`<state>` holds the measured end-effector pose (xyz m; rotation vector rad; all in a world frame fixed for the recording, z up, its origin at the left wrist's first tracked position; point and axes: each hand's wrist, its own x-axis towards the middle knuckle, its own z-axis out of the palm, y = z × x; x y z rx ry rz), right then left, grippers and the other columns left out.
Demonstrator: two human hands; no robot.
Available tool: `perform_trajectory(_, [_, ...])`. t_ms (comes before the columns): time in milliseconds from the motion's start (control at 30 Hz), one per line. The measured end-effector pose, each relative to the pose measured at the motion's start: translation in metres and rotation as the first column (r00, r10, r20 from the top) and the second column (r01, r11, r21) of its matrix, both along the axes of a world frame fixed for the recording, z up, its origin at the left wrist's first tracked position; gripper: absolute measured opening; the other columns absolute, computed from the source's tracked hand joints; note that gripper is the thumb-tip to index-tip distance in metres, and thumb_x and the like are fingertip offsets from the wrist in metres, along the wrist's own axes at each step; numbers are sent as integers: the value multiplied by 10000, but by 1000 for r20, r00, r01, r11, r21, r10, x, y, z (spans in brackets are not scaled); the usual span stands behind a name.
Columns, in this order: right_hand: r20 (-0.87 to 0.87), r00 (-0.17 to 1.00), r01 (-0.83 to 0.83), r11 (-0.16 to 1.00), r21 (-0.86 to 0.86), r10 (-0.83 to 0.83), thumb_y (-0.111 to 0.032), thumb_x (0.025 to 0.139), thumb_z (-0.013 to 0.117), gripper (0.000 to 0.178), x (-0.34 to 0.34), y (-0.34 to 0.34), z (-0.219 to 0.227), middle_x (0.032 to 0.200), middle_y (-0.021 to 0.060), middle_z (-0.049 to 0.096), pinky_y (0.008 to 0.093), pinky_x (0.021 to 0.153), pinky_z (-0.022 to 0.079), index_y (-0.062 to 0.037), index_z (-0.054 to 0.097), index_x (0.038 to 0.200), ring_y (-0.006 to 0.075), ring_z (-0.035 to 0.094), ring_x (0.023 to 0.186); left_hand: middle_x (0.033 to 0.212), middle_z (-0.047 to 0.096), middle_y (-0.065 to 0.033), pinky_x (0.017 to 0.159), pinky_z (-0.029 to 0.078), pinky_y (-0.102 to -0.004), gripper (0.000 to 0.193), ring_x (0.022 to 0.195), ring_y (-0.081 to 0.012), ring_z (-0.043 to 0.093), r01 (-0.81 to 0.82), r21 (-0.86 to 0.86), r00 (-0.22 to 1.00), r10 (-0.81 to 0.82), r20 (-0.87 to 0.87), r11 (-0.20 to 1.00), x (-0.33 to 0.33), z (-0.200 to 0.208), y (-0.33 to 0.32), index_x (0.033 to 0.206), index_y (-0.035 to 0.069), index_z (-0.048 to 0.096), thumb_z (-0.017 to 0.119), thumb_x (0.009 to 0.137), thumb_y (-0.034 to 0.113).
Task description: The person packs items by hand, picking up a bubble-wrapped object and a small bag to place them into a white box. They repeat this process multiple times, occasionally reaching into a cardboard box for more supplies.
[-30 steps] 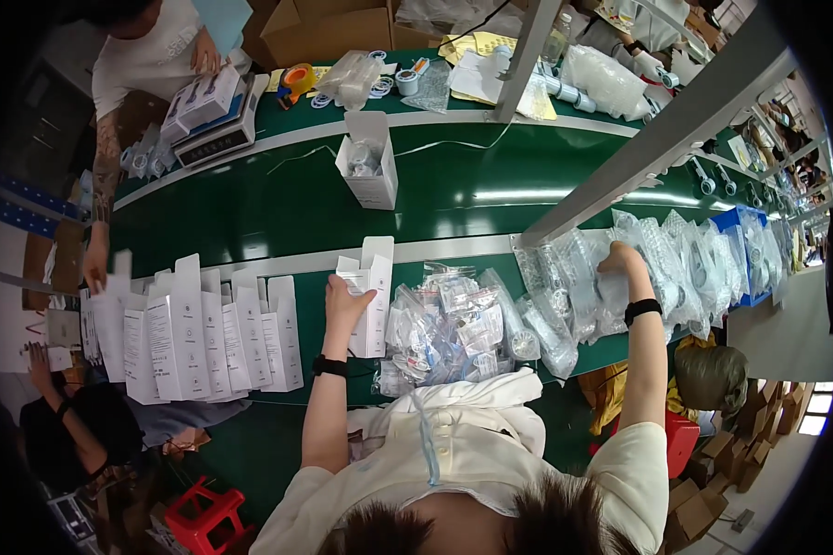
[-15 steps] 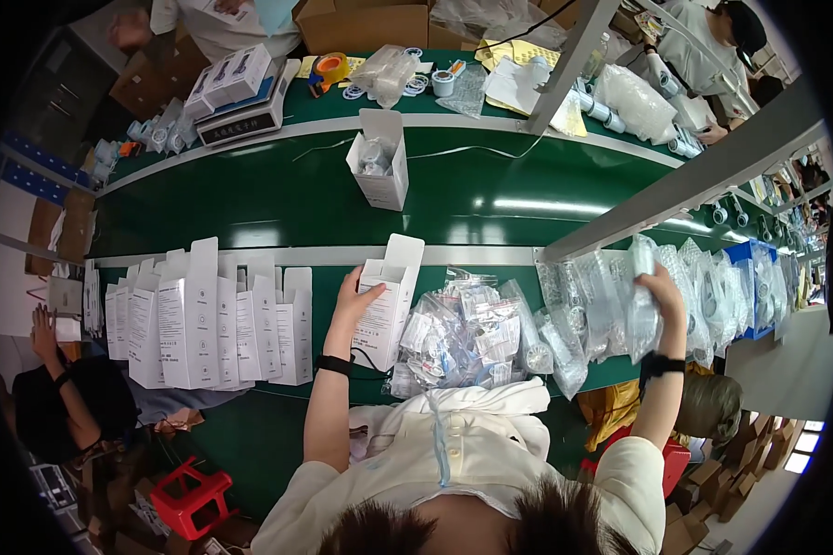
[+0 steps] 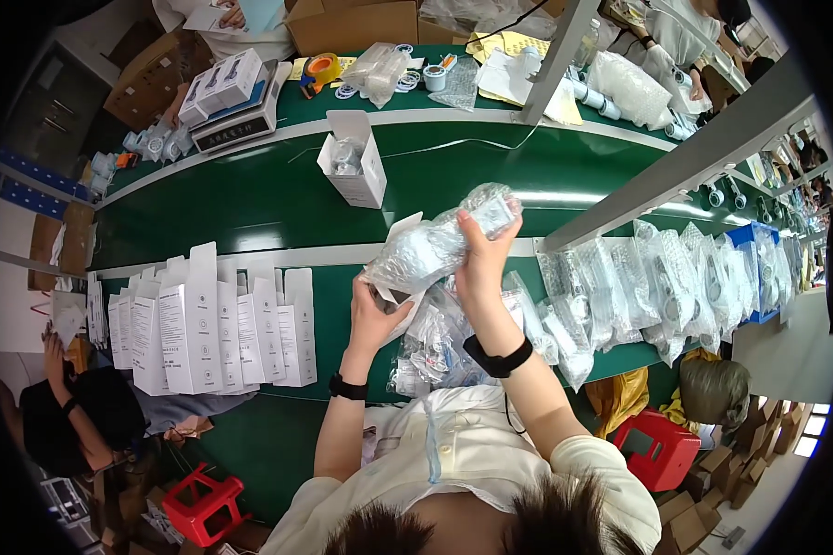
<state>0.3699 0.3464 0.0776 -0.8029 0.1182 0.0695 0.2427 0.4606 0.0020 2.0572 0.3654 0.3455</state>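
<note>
OBS: WRAPPED ITEM HELD OVER BOX, MOUTH HIDDEN

R hand (image 3: 487,254) closed round upper end of bubble-wrapped item (image 3: 421,254), which is tilted, lower end toward L hand. L hand (image 3: 372,316) grips white box (image 3: 411,320), thumb and fingers narrow on its wall; flap shows behind the wrap. Item lies across box mouth, approx.; cannot tell if any of it is inside, or if L fingers also touch the wrap.

Risks (judged):
1. Slip: wrap looks slick and loose, R hold is at one end only; lower end could swing off.
2. Snag: puffy wrap could catch on flap or rim, creasing card or tearing film.
3. Crush: too firm an L squeeze could buckle the thin-looking wall.
4. Spill: pile of small clear bags (image 3: 435,351) sits just below; a dropped item or low R forearm could scatter it.
5. Cord: thin dark cord hangs nr R wristband (image 3: 498,356); could hook bags.
</note>
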Motion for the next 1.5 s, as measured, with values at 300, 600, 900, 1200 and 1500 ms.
perform_trajectory(300, [754,526,392,675,-625,394,-97,689,660,536,-32,18,-31,1209,162,393,400,890,360,-119,418,1167,335,436,1061,1130,393,-202,854,377,-392,653,1053,-317,429,-220,186,925,145,352,957,2,-10,-15,1022,63,300,774,573,80])
perform_trajectory(600, [-264,821,-24,-432,-902,506,-158,699,645,412,39,-129,-108,931,224,560,371,774,439,-13,549,1073,357,546,911,1222,344,-213,920,334,-410,582,1088,-347,409,-158,-113,902,190,387,981,-15,-11,8,969,93,299,742,595,44])
perform_trajectory(900, [65,886,150,-152,-977,459,-160,670,662,463,21,-157,-140,970,194,548,393,771,429,-4,524,1083,355,511,915,1276,324,-205,926,338,-395,508,1135,-354,388,-24,208,971,-27,239,978,-31,22,28,1097,41,445,647,633,-9])
perform_trajectory(1200, [10,662,358,-304,-883,750,-107,677,638,290,18,-58,-138,924,123,546,390,764,443,-32,583,952,299,502,881,1289,324,-201,882,380,-339,393,1123,-363,415,-53,380,999,45,31,923,-45,41,37,1058,70,592,533,690,-54])
perform_trajectory(1500, [47,468,90,6,-996,882,-33,645,662,193,45,-74,-150,830,120,570,352,698,465,-3,516,767,271,555,812,940,552,-138,640,439,-295,151,817,-264,558,-297,123,955,295,35,947,-37,38,42,768,-11,625,689,640,37])
